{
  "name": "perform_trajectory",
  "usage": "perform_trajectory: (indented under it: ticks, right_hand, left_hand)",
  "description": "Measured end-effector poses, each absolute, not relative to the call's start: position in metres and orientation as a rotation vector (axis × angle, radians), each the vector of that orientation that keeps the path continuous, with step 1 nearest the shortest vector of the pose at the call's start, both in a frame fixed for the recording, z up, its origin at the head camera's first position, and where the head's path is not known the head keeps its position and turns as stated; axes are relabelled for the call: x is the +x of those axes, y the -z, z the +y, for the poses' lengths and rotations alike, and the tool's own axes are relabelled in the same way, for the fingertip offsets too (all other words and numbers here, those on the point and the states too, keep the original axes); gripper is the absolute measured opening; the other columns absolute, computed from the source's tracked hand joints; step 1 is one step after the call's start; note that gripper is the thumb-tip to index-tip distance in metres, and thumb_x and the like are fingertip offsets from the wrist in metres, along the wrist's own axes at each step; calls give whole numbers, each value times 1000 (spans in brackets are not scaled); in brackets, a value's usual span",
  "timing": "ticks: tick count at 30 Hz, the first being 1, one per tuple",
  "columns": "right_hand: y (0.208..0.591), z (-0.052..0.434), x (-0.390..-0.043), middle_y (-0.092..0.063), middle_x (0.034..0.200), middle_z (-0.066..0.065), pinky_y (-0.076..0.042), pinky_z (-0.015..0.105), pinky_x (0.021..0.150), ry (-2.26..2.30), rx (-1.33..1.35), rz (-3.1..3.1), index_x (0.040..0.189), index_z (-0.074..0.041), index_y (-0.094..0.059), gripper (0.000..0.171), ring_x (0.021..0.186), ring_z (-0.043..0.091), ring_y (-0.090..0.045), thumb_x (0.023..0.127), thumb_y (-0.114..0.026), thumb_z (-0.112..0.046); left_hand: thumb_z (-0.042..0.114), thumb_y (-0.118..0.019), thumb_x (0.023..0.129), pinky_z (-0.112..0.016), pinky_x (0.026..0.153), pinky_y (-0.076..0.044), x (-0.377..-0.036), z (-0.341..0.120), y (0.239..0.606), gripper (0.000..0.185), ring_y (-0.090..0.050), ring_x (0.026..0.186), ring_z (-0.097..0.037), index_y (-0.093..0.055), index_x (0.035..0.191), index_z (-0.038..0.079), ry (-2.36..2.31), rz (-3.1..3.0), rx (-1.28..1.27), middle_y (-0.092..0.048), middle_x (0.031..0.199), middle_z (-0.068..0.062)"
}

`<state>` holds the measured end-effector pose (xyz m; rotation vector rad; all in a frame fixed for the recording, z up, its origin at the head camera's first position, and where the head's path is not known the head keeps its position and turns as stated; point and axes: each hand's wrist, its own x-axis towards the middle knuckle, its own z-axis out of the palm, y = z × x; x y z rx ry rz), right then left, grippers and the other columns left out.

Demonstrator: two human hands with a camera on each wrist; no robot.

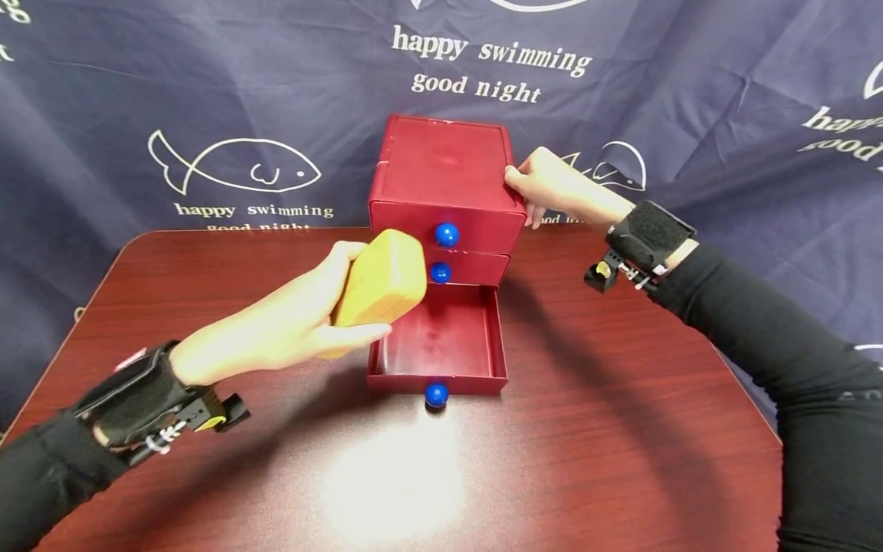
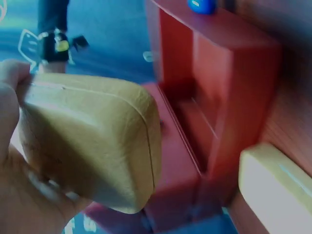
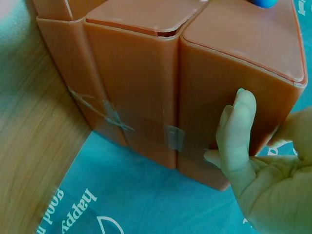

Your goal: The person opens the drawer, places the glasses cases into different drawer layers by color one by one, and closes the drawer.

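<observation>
At centre frame of the head view, we see the left hand (image 1: 276,326) grasping a yellow block (image 1: 381,285), thumb along the lower face and fingers wrapped behind the upper edge. We locate the block in the air, just above the left wall of the open bottom drawer (image 1: 441,337), and partly in front of the middle drawer knob (image 1: 440,272).

At upper right of centre, the right hand (image 1: 552,186) presses against the right side of the red drawer cabinet (image 1: 444,180). In the right wrist view, its fingers (image 3: 237,131) lie straight along the cabinet wall and curl round nothing.

Handling notes, as we judge them:
- The block looks rigid, with rounded corners and a matte, slightly grained skin (image 2: 92,141). We expect it to keep its shape under a firm squeeze.
- It appears light, since one hand carries it by its end.
- The rounded edges offer little purchase, so we advise gripping across the two broad flat faces.
- The cabinet looks like light plastic, with tape (image 3: 174,137) at the rear seams. It could slide on the glossy table (image 1: 586,445), so bracing it at the side is sensible.
</observation>
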<state>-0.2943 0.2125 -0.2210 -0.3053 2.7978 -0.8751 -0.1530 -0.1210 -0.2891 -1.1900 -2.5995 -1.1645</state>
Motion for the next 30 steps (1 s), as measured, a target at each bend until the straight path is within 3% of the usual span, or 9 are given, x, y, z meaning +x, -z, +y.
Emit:
perform_trajectory:
  ticks: [10, 21, 30]
  right_hand:
    - [218, 207, -294, -62, 45, 1, -54, 21, 49, 892, -281, 2769, 64, -3, -62, 46, 40, 13, -64, 101, -39, -20]
    - [221, 211, -294, -61, 44, 1, -54, 23, 46, 929, -278, 2767, 64, -2, -61, 46, 38, 12, -63, 101, -39, -18]
    - [223, 212, -295, -60, 43, 2, -53, 22, 45, 927, -283, 2791, 63, -3, -60, 45, 38, 11, -62, 101, -39, -17]
  left_hand:
    - [38, -88, 79, -28, 88, -55, -170, -71, 277, 77, -58, 98, -11, -43, 136, 13, 1108, -2727, -1305, -57, 111, 2]
    - [48, -83, 77, -31, 79, -54, -190, -36, 289, 69, -60, 86, -16, -50, 126, 13, 817, -2953, -1353, -60, 99, -1]
    - [51, -83, 76, -31, 65, -44, -197, -19, 300, 57, -56, 72, -18, -53, 104, 12, 473, -3074, -1387, -55, 80, -1]
